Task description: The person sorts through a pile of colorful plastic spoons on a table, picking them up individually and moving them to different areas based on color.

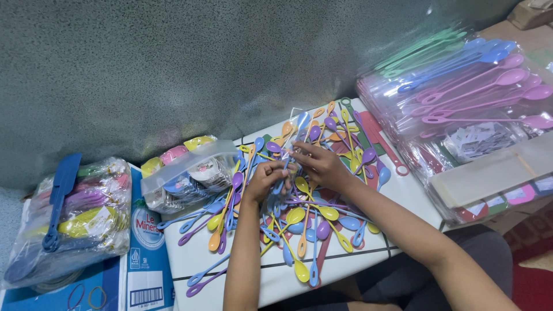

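Both hands are working in the spoons (299,219). The left hand (266,178) is pinching a blue spoon (280,183); the right hand (322,166) is gripping a clear sleeve (299,124).

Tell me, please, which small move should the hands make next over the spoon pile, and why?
Probably lift the blue spoon pinched by the left hand clear of the loose pile of coloured spoons. The right hand rests beside it on the pile, and handles cross each other there, so pulling sideways could drag others along.
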